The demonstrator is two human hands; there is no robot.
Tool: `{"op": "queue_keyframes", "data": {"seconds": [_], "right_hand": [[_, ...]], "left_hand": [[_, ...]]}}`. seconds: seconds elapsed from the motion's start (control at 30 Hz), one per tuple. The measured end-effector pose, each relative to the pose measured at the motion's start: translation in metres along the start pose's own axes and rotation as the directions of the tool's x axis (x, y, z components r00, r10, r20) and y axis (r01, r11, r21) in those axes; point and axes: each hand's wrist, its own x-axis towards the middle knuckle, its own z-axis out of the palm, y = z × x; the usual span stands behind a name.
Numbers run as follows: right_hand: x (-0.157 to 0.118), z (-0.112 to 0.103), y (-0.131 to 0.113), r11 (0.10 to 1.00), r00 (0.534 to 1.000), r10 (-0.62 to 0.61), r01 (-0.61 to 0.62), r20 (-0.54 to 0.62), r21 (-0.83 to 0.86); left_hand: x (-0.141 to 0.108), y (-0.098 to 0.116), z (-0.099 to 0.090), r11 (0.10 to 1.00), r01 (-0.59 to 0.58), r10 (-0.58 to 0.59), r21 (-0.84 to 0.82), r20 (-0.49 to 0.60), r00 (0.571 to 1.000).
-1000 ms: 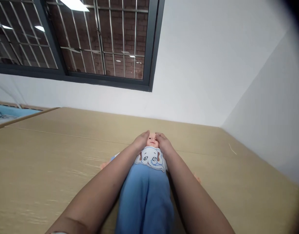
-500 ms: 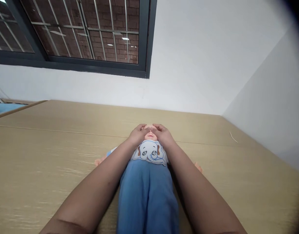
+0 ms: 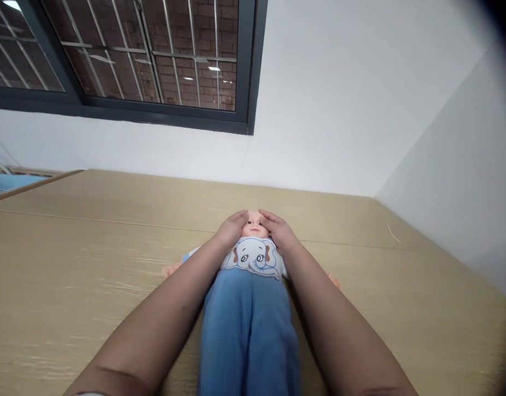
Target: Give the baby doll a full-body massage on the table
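The doll (image 3: 251, 308) lay face up on the board (image 3: 92, 264), its head between the two hands. The left hand (image 3: 233, 226) and right hand (image 3: 278, 229) rested against opposite sides of the face (image 3: 254, 230), with eyes, nose and mouth showing in the gap between the fingertips. Both hands were unclenched, fingers extended, the right thumb slightly apart; how close the left fingers lay to one another, I couldn't tell.

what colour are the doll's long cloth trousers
Long blue cloth trousers; the head view shows them best.
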Motion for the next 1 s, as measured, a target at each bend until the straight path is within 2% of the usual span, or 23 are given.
{"op": "queue_keyframes", "data": {"seconds": [0.13, 0.27, 0.67, 0.87, 1.0], "right_hand": [[0.004, 0.001, 0.005, 0.996, 0.997, -0.067, 0.064, -0.038, -0.068], [0.006, 0.0, 0.009, 0.993, 0.995, -0.083, 0.079, -0.05, -0.086], [-0.002, 0.001, -0.003, 0.999, 0.999, 0.036, -0.036, -0.021, 0.032], [-0.004, 0.0, -0.001, 0.998, 0.998, -0.062, 0.062, 0.003, 0.012], [-0.006, -0.001, 0.0, 0.984, 0.986, -0.166, 0.167, 0.02, -0.067]], "left_hand": [[-0.003, 0.006, 0.0, 0.998, -0.003, 0.001, 0.067, 0.021, 1.0], [-0.004, 0.006, 0.001, 0.998, 0.002, -0.004, 0.07, 0.025, 1.0], [0.0, 0.002, 0.0, 0.997, 0.044, -0.046, -0.057, -0.019, 0.999], [-0.008, 0.008, -0.002, 0.998, -0.012, 0.012, -0.064, -0.004, 1.0], [-0.01, 0.01, -0.003, 0.999, -0.026, 0.027, -0.043, 0.016, 1.0]]}}
